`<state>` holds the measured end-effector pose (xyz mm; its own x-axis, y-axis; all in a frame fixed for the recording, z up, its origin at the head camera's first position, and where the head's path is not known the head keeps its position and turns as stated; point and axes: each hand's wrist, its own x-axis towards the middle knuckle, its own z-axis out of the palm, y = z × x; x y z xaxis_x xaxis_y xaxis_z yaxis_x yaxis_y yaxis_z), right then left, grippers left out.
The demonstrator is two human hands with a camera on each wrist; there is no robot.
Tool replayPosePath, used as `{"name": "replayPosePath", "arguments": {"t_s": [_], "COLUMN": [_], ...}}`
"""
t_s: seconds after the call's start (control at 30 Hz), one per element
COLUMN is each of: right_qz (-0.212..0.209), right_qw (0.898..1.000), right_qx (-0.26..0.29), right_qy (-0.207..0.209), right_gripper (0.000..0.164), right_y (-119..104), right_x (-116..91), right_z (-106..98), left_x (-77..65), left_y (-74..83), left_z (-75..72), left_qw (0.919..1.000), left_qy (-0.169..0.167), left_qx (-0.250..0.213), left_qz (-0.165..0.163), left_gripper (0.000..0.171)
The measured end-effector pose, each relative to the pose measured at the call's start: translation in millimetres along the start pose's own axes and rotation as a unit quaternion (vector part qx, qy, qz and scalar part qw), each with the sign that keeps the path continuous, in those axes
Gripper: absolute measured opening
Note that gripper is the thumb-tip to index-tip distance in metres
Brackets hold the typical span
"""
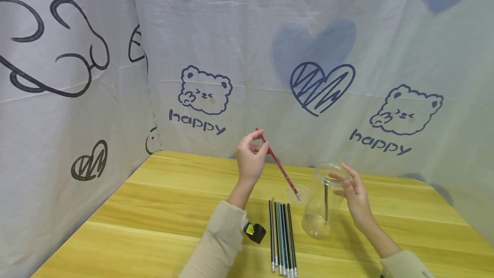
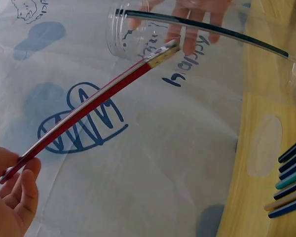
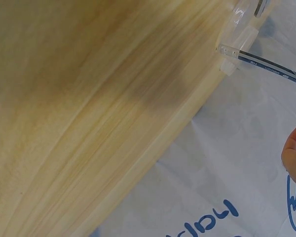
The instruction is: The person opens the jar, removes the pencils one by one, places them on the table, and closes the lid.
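My left hand (image 1: 251,158) pinches a red pencil (image 1: 279,168) near its upper end, above the table. The pencil slants down to the right, its metal-banded eraser end low, near the jar. A tall clear jar (image 1: 314,224) stands without a lid on the table, a dark pencil (image 1: 326,200) leaning inside it. My right hand (image 1: 356,198) holds the jar near its rim, thumb in front and fingers behind the clear wall. In the left wrist view the red pencil (image 2: 84,111) overlaps the jar, and my right fingers (image 2: 190,37) show through it.
Several dark, blue and green pencils (image 1: 283,235) lie side by side left of the jar, eraser ends toward me. A clear round lid (image 2: 265,145) lies on the wooden table (image 1: 154,209) behind them. A printed cloth (image 1: 247,55) hangs beyond the table's far edge.
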<state>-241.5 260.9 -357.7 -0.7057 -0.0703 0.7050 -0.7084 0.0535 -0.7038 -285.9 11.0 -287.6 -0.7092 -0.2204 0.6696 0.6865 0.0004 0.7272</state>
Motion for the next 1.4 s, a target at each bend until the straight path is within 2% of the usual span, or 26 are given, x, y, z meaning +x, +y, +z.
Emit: {"name": "replayPosePath", "arguments": {"t_s": [0.13,0.3,0.47,0.6,0.7,0.9,1.1,1.4], "right_qz": [-0.001,-0.004,-0.004,-0.003,0.0,0.002,0.002,-0.001], "right_qw": [1.0,1.0,1.0,1.0,1.0,1.0,1.0,1.0], "right_qx": [0.001,0.003,0.001,-0.002,-0.004,-0.01,-0.009,-0.01], "right_qy": [-0.002,-0.003,-0.003,-0.004,-0.003,-0.004,-0.004,-0.007], "right_gripper": [0.038,0.038,0.038,0.038,0.038,0.038,0.038,0.038], "right_y": [0,1,0,1,1,1,1,1], "right_x": [0,-1,-1,-1,-1,-1,0,0], "right_z": [-1,-2,-2,-2,-2,-1,-1,-1], "left_x": [-1.2,-3.9,-8.3,-12.1,-15.1,-22.7,-33.8,-40.5], "left_y": [-5.4,-16.0,-31.2,-43.4,-50.6,-61.6,-72.1,-77.1], "left_z": [-3.3,-6.2,-6.8,-7.4,-8.4,-10.9,-11.4,-11.9], "left_qw": [0.9955,0.978,0.9619,0.9513,0.9445,0.9287,0.9154,0.9019], "left_qy": [-0.064,-0.14,-0.174,-0.195,-0.214,-0.253,-0.289,-0.305], "left_qx": [0.043,0.097,0.13,0.146,0.157,0.202,0.206,0.22], "left_qz": [-0.056,-0.12,-0.166,-0.189,-0.194,-0.182,-0.19,-0.213], "left_gripper": [0.029,0.031,0.034,0.035,0.033,0.031,0.035,0.037]}}
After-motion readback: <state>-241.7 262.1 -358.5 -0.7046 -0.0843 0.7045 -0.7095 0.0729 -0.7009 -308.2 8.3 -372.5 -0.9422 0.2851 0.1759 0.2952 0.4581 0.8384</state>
